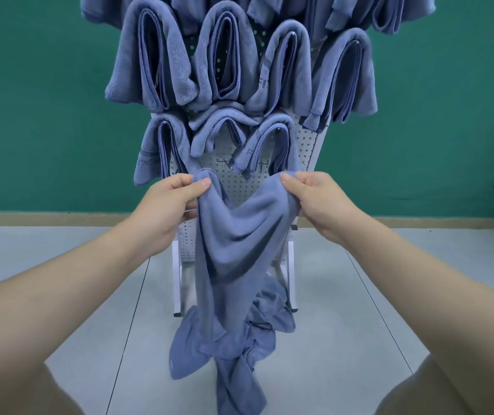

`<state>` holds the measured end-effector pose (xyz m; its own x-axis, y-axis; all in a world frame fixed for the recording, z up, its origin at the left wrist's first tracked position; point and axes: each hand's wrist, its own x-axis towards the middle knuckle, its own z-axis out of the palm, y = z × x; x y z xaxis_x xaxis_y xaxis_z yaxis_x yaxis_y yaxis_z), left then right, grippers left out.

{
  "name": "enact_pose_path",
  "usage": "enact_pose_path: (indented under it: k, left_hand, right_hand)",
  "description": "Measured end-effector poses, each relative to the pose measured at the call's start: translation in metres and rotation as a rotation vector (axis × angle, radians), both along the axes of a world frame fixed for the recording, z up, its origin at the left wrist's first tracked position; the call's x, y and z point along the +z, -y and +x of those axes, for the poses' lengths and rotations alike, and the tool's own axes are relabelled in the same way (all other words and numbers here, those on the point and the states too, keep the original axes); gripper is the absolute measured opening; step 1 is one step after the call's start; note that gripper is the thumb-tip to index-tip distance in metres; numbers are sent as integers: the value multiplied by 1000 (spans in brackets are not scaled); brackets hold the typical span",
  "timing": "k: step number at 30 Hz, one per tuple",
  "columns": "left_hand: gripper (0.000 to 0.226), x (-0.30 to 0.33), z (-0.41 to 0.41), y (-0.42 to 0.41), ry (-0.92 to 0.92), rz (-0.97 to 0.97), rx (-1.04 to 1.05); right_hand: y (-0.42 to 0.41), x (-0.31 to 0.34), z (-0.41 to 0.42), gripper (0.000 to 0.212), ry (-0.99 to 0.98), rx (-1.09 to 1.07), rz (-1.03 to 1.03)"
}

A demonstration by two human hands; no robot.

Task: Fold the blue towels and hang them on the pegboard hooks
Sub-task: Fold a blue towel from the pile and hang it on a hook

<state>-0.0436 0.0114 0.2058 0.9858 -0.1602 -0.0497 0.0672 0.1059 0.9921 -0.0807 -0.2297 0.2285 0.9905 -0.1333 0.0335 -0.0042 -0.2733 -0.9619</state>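
There's one view only, from the person's head, looking forward and down. It sits close above both hands (239, 205), facing the pegboard (239, 187) straight on, with floor (359, 310) below and wall (30, 115) behind.

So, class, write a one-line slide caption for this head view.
Both hands, left and right, pinch a blue towel before a towel-laden pegboard.

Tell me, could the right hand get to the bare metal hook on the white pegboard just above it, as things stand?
Probably yes, but not freely. The right hand pinches a corner of the limp blue towel, as does the left hand. The bare metal hook sits just above it on the white pegboard, nothing between.
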Motion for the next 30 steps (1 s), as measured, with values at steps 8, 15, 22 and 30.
enact_pose_path:
  k: [8,15,22,30]
  left_hand:
    - [16,-4,15,-25,-105,17,70]
    - [22,0,14,-30,-143,-48,8]
    - [27,2,21,-40,-155,-70,131]
    - [33,1,21,-36,-158,-11,38]
  right_hand:
    - [27,11,0,42,-154,-230,292]
    - [42,19,-4,30,-253,-90,521]
    - [60,14,-1,22,-62,-52,184]
    - [55,4,3,31,-36,-173,119]
